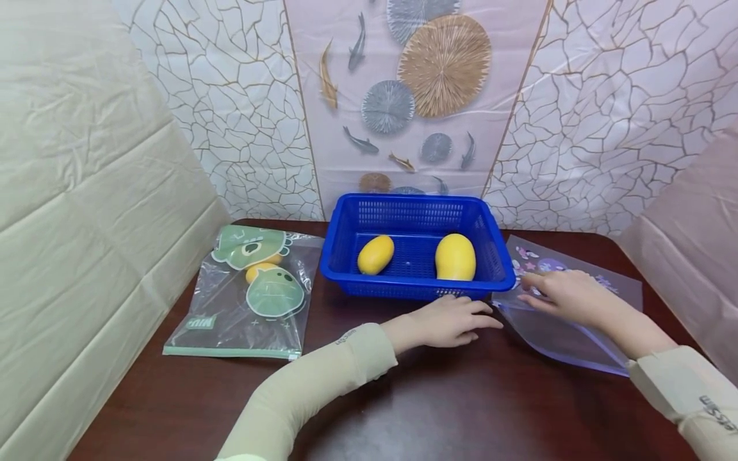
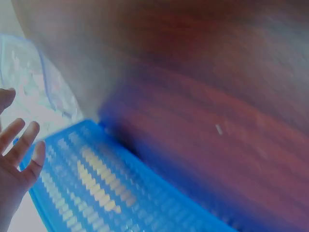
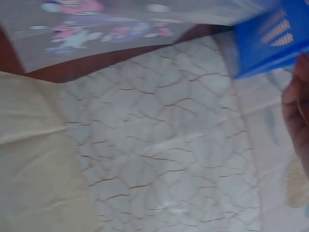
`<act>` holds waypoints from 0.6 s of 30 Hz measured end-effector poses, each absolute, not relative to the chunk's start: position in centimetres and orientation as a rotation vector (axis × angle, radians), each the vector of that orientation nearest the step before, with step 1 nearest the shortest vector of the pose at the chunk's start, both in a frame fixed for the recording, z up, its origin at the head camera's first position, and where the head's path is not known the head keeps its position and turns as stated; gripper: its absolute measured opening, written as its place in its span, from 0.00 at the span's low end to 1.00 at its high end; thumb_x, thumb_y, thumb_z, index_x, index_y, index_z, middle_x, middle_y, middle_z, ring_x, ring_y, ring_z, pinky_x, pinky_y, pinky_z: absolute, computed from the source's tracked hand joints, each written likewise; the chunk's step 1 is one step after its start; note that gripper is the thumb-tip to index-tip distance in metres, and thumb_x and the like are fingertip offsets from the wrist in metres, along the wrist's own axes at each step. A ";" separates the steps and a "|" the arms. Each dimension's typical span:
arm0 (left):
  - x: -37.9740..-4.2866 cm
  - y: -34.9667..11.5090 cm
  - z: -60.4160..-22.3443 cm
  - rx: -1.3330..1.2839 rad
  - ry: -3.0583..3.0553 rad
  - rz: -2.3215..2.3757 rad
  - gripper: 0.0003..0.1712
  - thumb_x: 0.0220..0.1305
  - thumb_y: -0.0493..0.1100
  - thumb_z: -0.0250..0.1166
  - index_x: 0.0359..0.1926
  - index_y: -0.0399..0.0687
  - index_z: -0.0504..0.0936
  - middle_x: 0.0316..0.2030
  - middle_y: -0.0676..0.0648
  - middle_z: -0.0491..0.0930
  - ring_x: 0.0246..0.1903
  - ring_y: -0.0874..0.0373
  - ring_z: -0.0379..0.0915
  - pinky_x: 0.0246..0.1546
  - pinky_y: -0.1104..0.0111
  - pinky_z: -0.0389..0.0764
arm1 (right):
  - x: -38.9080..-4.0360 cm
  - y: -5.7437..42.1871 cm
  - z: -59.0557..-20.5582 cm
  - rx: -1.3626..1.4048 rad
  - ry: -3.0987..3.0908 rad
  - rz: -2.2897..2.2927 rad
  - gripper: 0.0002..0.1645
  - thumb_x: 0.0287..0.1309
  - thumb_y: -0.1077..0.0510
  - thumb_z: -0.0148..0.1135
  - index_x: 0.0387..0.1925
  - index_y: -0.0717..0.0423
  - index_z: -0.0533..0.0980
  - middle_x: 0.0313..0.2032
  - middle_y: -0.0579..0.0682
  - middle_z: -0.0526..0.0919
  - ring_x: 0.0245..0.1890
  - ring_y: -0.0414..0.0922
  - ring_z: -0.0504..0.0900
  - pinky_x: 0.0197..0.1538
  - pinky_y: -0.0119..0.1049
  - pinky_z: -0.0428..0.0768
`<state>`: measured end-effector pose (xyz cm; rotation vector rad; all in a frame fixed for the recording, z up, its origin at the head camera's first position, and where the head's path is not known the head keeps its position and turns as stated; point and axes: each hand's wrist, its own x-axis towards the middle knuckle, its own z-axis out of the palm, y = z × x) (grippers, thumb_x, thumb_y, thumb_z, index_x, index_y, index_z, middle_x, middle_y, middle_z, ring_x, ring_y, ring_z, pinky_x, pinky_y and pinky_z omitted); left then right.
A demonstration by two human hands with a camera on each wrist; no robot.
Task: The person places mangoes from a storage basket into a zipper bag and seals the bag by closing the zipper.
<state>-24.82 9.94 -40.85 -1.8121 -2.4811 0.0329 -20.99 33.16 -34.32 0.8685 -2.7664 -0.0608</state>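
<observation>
My left hand [image 1: 452, 322] hovers in front of the right end of the blue plastic basket [image 1: 369, 282], its fingers spread and pointing right. In the left wrist view the same hand [image 2: 19, 164] overlaps the basket's side, nothing between its fingers. My right hand [image 1: 567, 296] is over a clear zip bag [image 1: 619, 298] with pink and purple cartoon prints, thumb and forefinger apart. The bag lies right of the basket, its front edge bowed out. Inside the basket are a smaller yellow fruit [image 1: 376, 255] and a larger yellow mango-like fruit [image 1: 455, 257].
At the left lies another clear zip bag [image 1: 230, 326] with green cartoon prints, orange-yellow fruit [image 1: 254, 273] inside. All stands on a dark red-brown table [image 1: 461, 410]. Patterned cloth [image 1: 254, 128] hangs behind, with pale cloth [image 1: 86, 224] on the left.
</observation>
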 end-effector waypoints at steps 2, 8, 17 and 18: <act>-25.1 9.0 -40.2 -1.771 -2.489 -0.046 0.26 0.68 0.49 0.54 0.67 0.64 0.65 0.62 0.55 0.69 0.56 0.61 0.68 0.55 0.71 0.71 | -21.3 32.3 -34.0 0.882 -2.785 -0.059 0.09 0.52 0.53 0.66 0.31 0.48 0.73 0.19 0.39 0.73 0.17 0.35 0.66 0.20 0.33 0.66; -26.3 6.5 -38.6 -1.651 -2.438 -0.349 0.20 0.68 0.45 0.54 0.61 0.57 0.73 0.54 0.53 0.76 0.51 0.63 0.72 0.54 0.75 0.71 | -21.9 30.3 -33.1 0.904 -2.848 -0.051 0.09 0.54 0.54 0.65 0.34 0.50 0.74 0.22 0.39 0.75 0.19 0.34 0.69 0.21 0.34 0.69; -29.4 3.0 -37.0 -1.418 -2.418 -0.357 0.17 0.66 0.44 0.56 0.56 0.54 0.77 0.49 0.52 0.79 0.45 0.59 0.75 0.48 0.69 0.75 | -22.5 28.8 -33.0 0.919 -2.855 -0.028 0.09 0.55 0.54 0.64 0.36 0.53 0.76 0.27 0.46 0.81 0.22 0.39 0.76 0.25 0.41 0.77; -29.9 2.5 -37.1 -1.382 -2.435 -0.356 0.17 0.66 0.44 0.57 0.55 0.54 0.77 0.49 0.52 0.79 0.45 0.59 0.76 0.48 0.69 0.75 | -22.6 28.6 -33.1 0.926 -2.850 -0.020 0.09 0.54 0.55 0.64 0.36 0.54 0.76 0.28 0.47 0.82 0.23 0.40 0.78 0.27 0.42 0.78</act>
